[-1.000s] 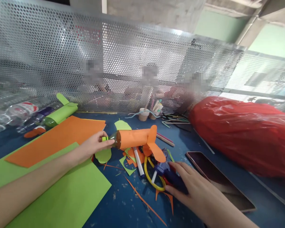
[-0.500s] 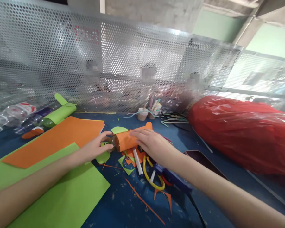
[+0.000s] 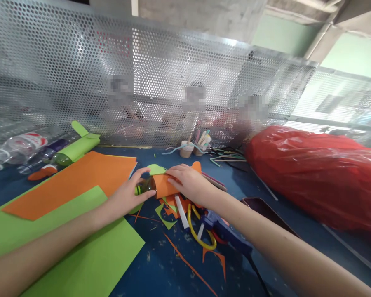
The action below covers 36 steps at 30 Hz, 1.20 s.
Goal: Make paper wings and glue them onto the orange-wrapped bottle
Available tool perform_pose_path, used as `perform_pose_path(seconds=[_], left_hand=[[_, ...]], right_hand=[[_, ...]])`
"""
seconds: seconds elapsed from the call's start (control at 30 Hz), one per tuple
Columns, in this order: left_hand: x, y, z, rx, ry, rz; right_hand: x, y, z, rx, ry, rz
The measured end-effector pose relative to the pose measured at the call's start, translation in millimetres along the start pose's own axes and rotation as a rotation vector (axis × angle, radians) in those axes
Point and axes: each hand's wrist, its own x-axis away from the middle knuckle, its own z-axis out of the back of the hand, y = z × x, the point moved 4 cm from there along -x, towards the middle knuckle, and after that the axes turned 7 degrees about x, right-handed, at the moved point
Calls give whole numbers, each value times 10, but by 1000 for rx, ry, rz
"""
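A plastic bottle (image 3: 164, 185) wrapped in orange paper lies on its side in the middle of the table, its clear neck and green cap end pointing left. Around the neck, the thumb and fingers of my left hand (image 3: 132, 193) are curled, gripping it. My right hand (image 3: 190, 182) is closed over the top of the orange wrap and hides its right part. A rounded orange paper fin (image 3: 197, 166) sticks out beyond that hand. Behind the bottle shows a green paper piece (image 3: 156, 168); whether it is attached I cannot tell.
A blue glue gun (image 3: 225, 233), yellow-handled scissors (image 3: 191, 231), a white marker (image 3: 181, 212) and paper scraps lie near my right forearm. Orange (image 3: 80, 181) and green sheets (image 3: 89, 251) cover the left. Bottles (image 3: 24, 144) stand back left; a red bag (image 3: 315, 173) and phone (image 3: 268, 214) lie right.
My left hand has slid right along the bottle's neck, its thumb now at the edge of the orange wrap. My right hand has shifted left along the wrap, its fingers more bent.
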Motion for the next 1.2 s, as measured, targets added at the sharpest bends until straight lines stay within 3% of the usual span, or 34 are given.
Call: perform_pose_path(seconds=[0.53,0.67,0.83,1.0,1.07,1.2], left_hand=[[-1,7,-11,-126,-51,-49],[-9,-5,-14,-168,-33,-54],[-45,-34,65,-215,-2,-25],[-150,-61,308,-185,-33,-31],[-183,-83,440,-170,-52,-21],[-195,-132,618,-181,-67,-11]], right_hand=[[7,-43,-73,77,24,16],[70,-29,1,88,58,-11],[348,-87,268,80,130,-37],[770,-157,401,90,214,-122],[927,-109,368,130,197,-208],[1211,92,214,242,31,-386]])
